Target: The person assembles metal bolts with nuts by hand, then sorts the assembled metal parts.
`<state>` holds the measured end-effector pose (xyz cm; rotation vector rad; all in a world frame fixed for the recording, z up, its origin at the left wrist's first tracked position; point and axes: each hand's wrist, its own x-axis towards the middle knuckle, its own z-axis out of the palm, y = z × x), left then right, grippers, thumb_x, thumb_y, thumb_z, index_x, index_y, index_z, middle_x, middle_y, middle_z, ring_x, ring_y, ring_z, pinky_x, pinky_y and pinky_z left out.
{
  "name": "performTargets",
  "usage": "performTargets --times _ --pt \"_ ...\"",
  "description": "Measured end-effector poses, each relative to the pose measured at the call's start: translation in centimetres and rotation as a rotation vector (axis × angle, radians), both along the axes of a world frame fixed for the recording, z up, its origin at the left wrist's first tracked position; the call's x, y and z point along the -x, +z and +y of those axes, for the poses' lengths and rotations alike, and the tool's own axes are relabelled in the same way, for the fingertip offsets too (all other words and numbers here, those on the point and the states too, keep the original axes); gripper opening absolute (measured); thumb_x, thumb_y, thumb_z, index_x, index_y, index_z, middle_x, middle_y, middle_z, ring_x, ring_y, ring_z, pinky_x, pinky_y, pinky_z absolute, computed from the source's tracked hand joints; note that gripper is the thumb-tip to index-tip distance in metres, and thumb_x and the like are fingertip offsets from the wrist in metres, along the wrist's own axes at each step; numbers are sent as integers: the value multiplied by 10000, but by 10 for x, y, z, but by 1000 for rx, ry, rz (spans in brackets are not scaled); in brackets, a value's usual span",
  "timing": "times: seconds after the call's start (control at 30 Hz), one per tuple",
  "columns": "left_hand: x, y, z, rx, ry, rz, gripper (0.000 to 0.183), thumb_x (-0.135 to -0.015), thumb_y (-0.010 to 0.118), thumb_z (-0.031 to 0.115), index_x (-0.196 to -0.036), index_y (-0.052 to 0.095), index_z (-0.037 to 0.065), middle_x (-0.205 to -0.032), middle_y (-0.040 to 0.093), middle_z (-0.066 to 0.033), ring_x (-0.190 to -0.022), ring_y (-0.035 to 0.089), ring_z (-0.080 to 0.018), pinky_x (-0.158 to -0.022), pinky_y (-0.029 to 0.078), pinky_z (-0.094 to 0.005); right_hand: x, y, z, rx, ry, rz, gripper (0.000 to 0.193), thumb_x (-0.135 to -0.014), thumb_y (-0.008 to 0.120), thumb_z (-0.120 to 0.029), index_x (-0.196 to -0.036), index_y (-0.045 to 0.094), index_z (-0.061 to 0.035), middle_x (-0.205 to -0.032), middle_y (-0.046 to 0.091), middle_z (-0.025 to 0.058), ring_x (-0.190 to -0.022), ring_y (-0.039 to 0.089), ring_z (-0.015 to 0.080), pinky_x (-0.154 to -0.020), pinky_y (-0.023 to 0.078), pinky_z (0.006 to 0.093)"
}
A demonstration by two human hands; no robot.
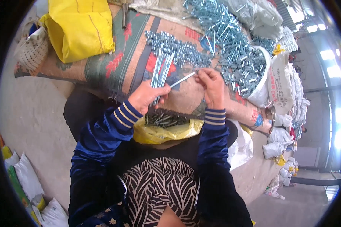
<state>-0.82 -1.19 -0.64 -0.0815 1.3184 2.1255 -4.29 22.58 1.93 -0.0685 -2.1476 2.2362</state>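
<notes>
My left hand (144,96) is closed round a bundle of long, thin, silvery metal rods (161,73), which point up and away from me. A single rod (183,80) slants between my hands. Its far end sits in the pinched fingertips of my right hand (212,85), and its near end meets the left hand's fingers. Whether a small part is on the pinched end is too small to tell. Just beyond the hands, a heap of small shiny metal nuts (178,49) lies on the patterned cloth-covered work surface (106,62).
An open yellow bag (166,134) with dark metal pieces lies in my lap. Loose rods (216,26) are heaped at the back right, beside a white sack (263,81) of short metal pieces. A yellow sack (79,30) stands back left, near a hammer-like tool (125,15).
</notes>
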Motion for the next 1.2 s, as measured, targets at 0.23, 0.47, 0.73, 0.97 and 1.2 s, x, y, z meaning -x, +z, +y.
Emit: performTargets --times 0.23,0.47,0.73,0.97,1.2 --pt "-6 -12 8 -5 15 -27 95 -820 653 154 -837 597 79 -662 574 -5 -522 528 -86 -388 380 -229 -22 -11 -9 3 13 33 162 -874 593 -20 -1026 605 37 -908 647 84 -791 635 144 -742 539 267" --pt "-18 -12 5 -85 -41 -96 101 -834 651 146 -857 584 74 -667 565 -1 -513 527 -93 -393 388 -225 -39 6 -25 -160 -12 108 172 -845 636 -21 -1006 609 35 -887 653 79 -777 638 124 -737 538 245" --pt "8 -14 5 -312 80 -103 125 -857 648 185 -912 595 86 -715 562 7 -579 536 -83 -409 403 -218 13 19 -19 -932 -160 854 180 -803 643 -40 -979 677 -27 -989 653 144 -891 637 242 -786 499 328" --pt "13 -8 -2 -161 238 -60 171 -835 669 176 -949 582 82 -742 569 -17 -611 536 -96 -452 404 -221 45 -51 -17 -900 -172 314 243 -748 709 -192 -898 661 -7 -826 638 132 -779 614 282 -714 481 380" --pt "5 -13 -3 -186 232 -61 181 -836 669 163 -970 565 98 -770 572 -16 -642 538 -106 -468 410 -225 42 -54 -19 -1264 -96 430 132 -738 670 -164 -763 644 -37 -765 630 153 -730 612 326 -646 473 393"
